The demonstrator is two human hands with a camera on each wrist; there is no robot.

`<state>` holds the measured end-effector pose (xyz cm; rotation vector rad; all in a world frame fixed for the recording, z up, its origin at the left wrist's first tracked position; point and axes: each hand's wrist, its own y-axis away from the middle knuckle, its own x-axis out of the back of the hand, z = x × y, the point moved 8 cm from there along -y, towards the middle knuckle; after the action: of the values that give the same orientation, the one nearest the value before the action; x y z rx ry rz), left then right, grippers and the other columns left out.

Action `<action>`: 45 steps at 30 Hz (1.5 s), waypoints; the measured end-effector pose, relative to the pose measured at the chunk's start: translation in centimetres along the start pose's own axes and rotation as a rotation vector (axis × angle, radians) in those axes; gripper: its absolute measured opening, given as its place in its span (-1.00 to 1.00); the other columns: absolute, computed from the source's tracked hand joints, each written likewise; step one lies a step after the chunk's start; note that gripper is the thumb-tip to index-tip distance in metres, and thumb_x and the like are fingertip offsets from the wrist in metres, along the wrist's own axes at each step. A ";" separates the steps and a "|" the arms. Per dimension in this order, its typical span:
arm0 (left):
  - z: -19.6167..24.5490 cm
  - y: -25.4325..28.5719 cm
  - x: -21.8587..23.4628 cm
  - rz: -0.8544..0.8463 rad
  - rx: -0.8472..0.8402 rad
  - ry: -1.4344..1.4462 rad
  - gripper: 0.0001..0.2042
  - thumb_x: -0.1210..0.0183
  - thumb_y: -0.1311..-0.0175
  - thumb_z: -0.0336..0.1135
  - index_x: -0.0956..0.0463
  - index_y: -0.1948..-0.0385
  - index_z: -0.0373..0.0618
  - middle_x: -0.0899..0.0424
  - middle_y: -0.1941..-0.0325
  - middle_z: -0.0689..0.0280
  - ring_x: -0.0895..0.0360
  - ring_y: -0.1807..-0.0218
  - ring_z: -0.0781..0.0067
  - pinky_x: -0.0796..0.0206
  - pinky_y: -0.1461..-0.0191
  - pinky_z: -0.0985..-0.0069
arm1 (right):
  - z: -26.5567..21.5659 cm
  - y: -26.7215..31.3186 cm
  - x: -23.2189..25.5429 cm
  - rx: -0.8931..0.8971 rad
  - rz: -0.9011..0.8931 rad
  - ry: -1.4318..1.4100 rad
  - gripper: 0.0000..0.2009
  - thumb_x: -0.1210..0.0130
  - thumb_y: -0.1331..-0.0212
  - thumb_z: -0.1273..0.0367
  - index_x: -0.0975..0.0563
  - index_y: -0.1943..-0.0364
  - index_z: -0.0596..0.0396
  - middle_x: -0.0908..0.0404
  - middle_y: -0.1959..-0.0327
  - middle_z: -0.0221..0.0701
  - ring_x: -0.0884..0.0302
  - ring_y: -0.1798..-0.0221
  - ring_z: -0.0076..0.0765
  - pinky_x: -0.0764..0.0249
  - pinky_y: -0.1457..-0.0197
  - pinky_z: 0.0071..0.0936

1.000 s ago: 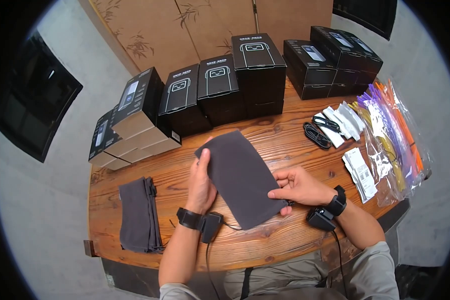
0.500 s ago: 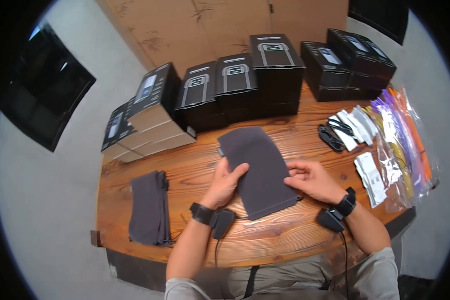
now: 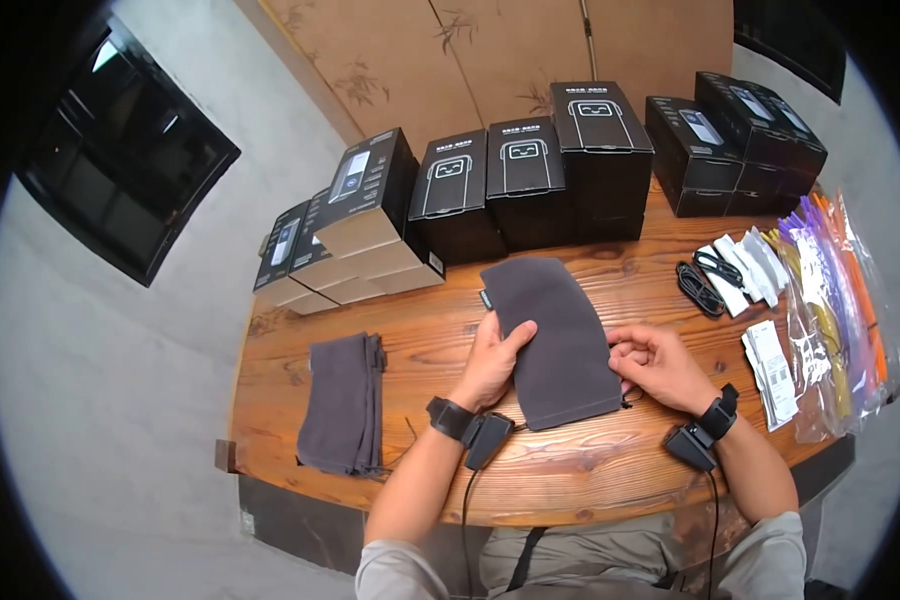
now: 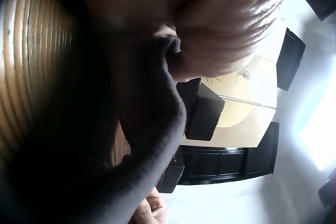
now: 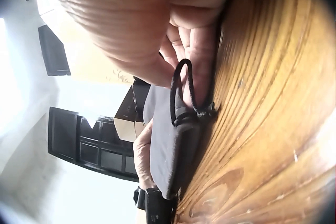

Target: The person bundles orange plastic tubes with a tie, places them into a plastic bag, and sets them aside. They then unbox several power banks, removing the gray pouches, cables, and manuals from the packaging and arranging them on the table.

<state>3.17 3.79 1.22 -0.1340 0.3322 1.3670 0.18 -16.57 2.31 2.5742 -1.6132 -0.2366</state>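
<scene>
A dark grey cloth drawstring pouch (image 3: pixel 560 345) is held between both hands over the middle of the table, a small tag (image 3: pixel 486 299) showing at its upper left edge. My left hand (image 3: pixel 492 362) grips the left side, thumb on top and the other fingers hidden beneath. At the opposite edge, the right hand (image 3: pixel 665 365) pinches the cloth close to the lower right corner. The right wrist view shows a black cord loop (image 5: pixel 175 95) by the right fingertips, with the pouch low over the wood. A stack of similar pouches (image 3: pixel 340 405) lies to the left.
Black boxes (image 3: pixel 525 165) line the back of the wooden table (image 3: pixel 450 300), with more at back right (image 3: pixel 740 150). On the right are coiled black cables (image 3: pixel 700 289), white packets (image 3: pixel 765 270), a pile of printed slips (image 3: pixel 768 372) and plastic bags of coloured strips (image 3: pixel 825 320).
The left hand has slid from the pouch's upper left corner down its left side. The pouch has turned straighter, and the right hand sits higher along its edge. The head view has shifted.
</scene>
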 end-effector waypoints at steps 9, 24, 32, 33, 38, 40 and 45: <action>-0.5 0.0 0.4 0.059 -0.001 0.030 -0.57 -0.21 -0.31 -0.40 -0.29 -0.17 -0.20 -0.52 -0.11 0.17 -0.54 -0.08 0.34 -0.49 -0.11 0.40 | 0.8 -0.3 0.6 0.069 -0.035 0.096 -0.65 -0.10 -0.29 0.48 -0.43 -0.11 0.40 -0.63 0.29 -0.30 -0.62 0.39 -0.54 -0.62 0.30 -0.61; 0.0 0.6 0.3 0.123 0.020 -0.036 -0.59 -0.18 -0.31 -0.47 -0.27 -0.16 -0.23 -0.49 -0.13 0.17 -0.48 -0.13 0.33 -0.39 -0.20 0.40 | 0.0 -0.1 0.6 0.029 -0.080 0.010 -0.65 -0.05 -0.31 0.48 -0.43 -0.11 0.47 -0.62 0.39 -0.25 -0.61 0.39 -0.51 -0.60 0.30 -0.58; -0.1 0.5 0.2 0.114 0.022 -0.008 -0.57 -0.19 -0.29 -0.45 -0.29 -0.17 -0.22 -0.51 -0.13 0.19 -0.50 -0.12 0.33 -0.41 -0.19 0.38 | 0.3 -0.4 1.0 0.026 -0.082 -0.010 -0.66 -0.04 -0.32 0.47 -0.43 -0.12 0.41 -0.63 0.37 -0.29 -0.61 0.38 -0.53 -0.60 0.29 -0.60; 0.0 0.4 -0.2 0.100 0.026 -0.001 -0.57 -0.19 -0.29 -0.45 -0.29 -0.17 -0.22 -0.51 -0.13 0.19 -0.50 -0.13 0.34 -0.41 -0.19 0.39 | 0.6 -0.5 1.1 0.028 -0.079 -0.020 -0.67 -0.04 -0.34 0.46 -0.44 -0.13 0.38 -0.63 0.36 -0.32 -0.61 0.37 -0.56 -0.60 0.29 -0.62; 0.7 0.6 0.0 0.115 -0.015 0.030 -0.60 -0.17 -0.33 -0.44 -0.29 -0.16 -0.25 -0.52 -0.11 0.19 -0.52 -0.11 0.36 -0.43 -0.18 0.43 | 1.4 -0.7 0.9 0.031 -0.117 -0.083 -0.69 -0.04 -0.34 0.48 -0.44 -0.11 0.38 -0.62 0.26 -0.27 -0.65 0.30 -0.48 -0.64 0.27 -0.59; 1.3 0.8 0.2 0.108 -0.016 0.086 -0.60 -0.18 -0.33 -0.44 -0.30 -0.16 -0.24 -0.52 -0.12 0.19 -0.52 -0.11 0.38 -0.44 -0.17 0.43 | 1.3 -0.9 0.8 0.008 -0.130 -0.105 -0.68 -0.06 -0.33 0.50 -0.43 -0.11 0.39 -0.61 0.27 -0.30 -0.65 0.30 -0.48 -0.66 0.25 -0.56; 7.4 4.5 0.1 0.155 -0.009 0.090 -0.56 -0.21 -0.28 -0.45 -0.30 -0.17 -0.24 -0.52 -0.13 0.17 -0.53 -0.12 0.36 -0.45 -0.17 0.41 | 1.1 -0.9 0.8 -0.025 -0.112 -0.176 -0.68 -0.07 -0.33 0.50 -0.42 -0.11 0.40 -0.58 0.29 -0.34 -0.64 0.30 -0.49 -0.65 0.24 -0.56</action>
<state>-0.09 6.96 8.64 -0.1806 0.4194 1.5185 1.09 -16.86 1.04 2.6947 -1.5076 -0.5015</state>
